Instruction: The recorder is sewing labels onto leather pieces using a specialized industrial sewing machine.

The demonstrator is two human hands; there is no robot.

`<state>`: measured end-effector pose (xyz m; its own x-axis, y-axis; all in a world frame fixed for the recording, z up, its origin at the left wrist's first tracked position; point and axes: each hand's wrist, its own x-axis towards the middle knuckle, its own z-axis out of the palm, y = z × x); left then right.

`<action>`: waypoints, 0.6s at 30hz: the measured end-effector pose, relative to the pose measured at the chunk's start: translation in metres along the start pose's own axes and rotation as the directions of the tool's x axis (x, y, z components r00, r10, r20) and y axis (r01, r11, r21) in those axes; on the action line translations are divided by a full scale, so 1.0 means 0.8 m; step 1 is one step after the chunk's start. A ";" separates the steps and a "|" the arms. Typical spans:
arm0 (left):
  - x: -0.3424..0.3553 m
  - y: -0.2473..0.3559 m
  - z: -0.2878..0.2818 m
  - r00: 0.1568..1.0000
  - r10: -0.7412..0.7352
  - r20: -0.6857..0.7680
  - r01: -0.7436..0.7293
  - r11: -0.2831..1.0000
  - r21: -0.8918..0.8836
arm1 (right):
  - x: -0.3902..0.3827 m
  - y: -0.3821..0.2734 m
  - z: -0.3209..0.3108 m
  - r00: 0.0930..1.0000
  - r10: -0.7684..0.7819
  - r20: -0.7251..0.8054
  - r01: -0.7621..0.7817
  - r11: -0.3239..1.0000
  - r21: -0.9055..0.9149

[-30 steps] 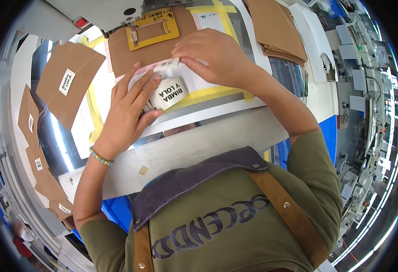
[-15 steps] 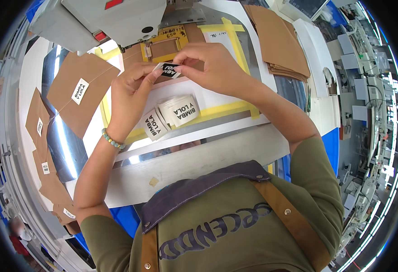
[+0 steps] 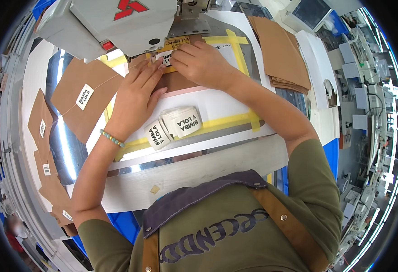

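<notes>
A white label [image 3: 165, 58] with black print lies in the window of a yellow template [image 3: 177, 44], below the head of a sewing machine [image 3: 103, 27]. My left hand [image 3: 137, 93] reaches it from the left, fingers stretched out and fingertips at its lower left edge. At the label's right end, my right hand [image 3: 203, 64] has its fingers bent and pressed together on it; they hide that edge. Beneath the template shows a brown piece [image 3: 180, 81]. Nearer me, two bundles of white labels [image 3: 187, 121] sit side by side on a white sheet [image 3: 217, 106].
To the left, brown pieces with labels [image 3: 88, 77] hang together by thread, running down past the table's edge. A stack of brown pieces [image 3: 282, 54] lies at the far right, beside white sheets [image 3: 316, 63] and a screen [image 3: 310, 11]. Yellow tape [image 3: 235, 119] borders the work area.
Both hands have moved away from me, carrying the label from mid-air into the yellow template. Its dark side faced up before; now the white side does. My left fingers have straightened from a pinch.
</notes>
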<state>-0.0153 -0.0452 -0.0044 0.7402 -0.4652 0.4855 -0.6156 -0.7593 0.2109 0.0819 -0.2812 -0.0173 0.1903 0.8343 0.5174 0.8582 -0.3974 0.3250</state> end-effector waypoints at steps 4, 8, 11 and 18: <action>-0.005 -0.006 0.004 0.997 -0.017 0.073 0.016 1.000 0.014 | -0.005 0.010 -0.012 0.996 0.010 0.094 -0.028 0.981 0.191; -0.002 -0.011 0.000 0.992 -0.047 0.115 0.048 0.999 -0.010 | -0.020 0.009 -0.033 0.976 0.133 0.170 -0.177 0.946 0.273; 0.003 -0.014 0.003 0.997 -0.022 0.076 0.024 1.000 -0.016 | -0.027 0.009 -0.038 0.961 0.161 0.226 -0.231 0.917 0.327; 0.003 -0.020 0.006 0.996 -0.042 0.083 0.048 0.996 -0.073 | -0.008 0.016 -0.024 0.964 0.119 0.239 -0.177 0.955 0.239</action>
<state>-0.0028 -0.0362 -0.0106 0.7851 -0.4695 0.4041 -0.5977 -0.7454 0.2953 0.0822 -0.2993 -0.0014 0.3990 0.8482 0.3484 0.8997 -0.4354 0.0297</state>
